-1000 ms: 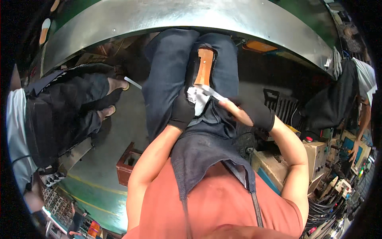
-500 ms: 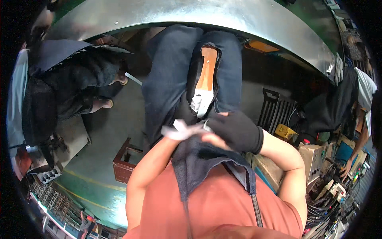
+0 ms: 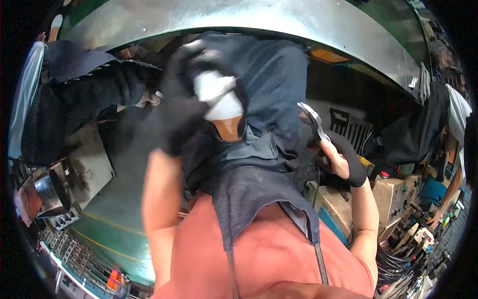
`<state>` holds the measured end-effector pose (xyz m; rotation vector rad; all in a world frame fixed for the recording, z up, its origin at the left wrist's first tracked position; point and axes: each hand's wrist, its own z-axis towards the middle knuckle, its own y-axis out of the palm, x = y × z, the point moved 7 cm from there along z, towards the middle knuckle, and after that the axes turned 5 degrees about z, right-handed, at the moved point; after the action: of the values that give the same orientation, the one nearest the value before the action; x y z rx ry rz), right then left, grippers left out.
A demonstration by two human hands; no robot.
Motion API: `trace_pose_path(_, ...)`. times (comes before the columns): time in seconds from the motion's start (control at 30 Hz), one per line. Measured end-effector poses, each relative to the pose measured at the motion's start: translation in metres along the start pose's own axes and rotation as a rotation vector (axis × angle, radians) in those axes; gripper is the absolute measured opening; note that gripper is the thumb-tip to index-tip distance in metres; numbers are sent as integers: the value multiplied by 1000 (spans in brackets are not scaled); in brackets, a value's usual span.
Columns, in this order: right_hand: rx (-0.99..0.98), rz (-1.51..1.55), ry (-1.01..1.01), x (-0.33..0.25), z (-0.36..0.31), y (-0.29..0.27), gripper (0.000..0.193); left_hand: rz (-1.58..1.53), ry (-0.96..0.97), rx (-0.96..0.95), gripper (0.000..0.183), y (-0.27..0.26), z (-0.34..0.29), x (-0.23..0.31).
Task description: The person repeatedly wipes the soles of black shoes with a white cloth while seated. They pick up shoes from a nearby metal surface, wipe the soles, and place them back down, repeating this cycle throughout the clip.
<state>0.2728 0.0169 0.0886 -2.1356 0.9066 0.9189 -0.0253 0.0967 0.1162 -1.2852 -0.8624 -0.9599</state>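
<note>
My left hand [image 3: 177, 112], in a black glove and smeared by motion, is closed on a dark shoe [image 3: 242, 117] over my left thigh. The underside faces me, with a white part [image 3: 214, 89] at the far end and a tan insole [image 3: 228, 129] at the near end; some edges are blurred. In my right hand [image 3: 343, 162], which wears a black fingerless glove, is a silver curved metal hand tool [image 3: 314, 119]. Its curved end points far and left, apart from the shoe. The thumb lies along the tool; the other fingers are partly hidden.
A curved metal bench edge [image 3: 239, 20] runs across the far side. Another person's dark-clothed legs [image 3: 99, 94] are at the left. A dark plastic crate [image 3: 348, 124], a control box [image 3: 389, 199] and cables [image 3: 398, 266] stand at my right. A dark apron [image 3: 259, 199] covers my lap.
The shoe has left my thighs, lifted to the left and turned end for end. My hands, close together before, have moved apart, the right one going right with the tool.
</note>
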Motion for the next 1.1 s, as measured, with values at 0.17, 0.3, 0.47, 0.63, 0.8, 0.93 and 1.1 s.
trace_pose_path(0.17,-96,13,-36,16,14,20,31,135,-157,-223,58,124,-64,-108)
trace_pose_path(0.3,-207,32,-43,28,45,16,38,-280,-353,-407,62,128,-71,-109)
trace_pose_path(0.47,-160,-754,-173,-19,68,26,38,-109,-194,-326,70,135,-88,-87)
trace_pose_path(0.63,13,-772,-471,42,94,16,43,49,-136,-344,64,134,-72,-87)
trace_pose_path(0.8,-576,235,559,44,70,22,44,238,-171,-404,58,160,-73,-155)
trace_pose_path(0.93,-392,-893,-228,-15,92,-5,37,349,53,-147,61,159,-50,-128)
trace_pose_path(1.1,-243,-903,-444,-78,47,67,29,204,32,-32,64,148,-36,-152)
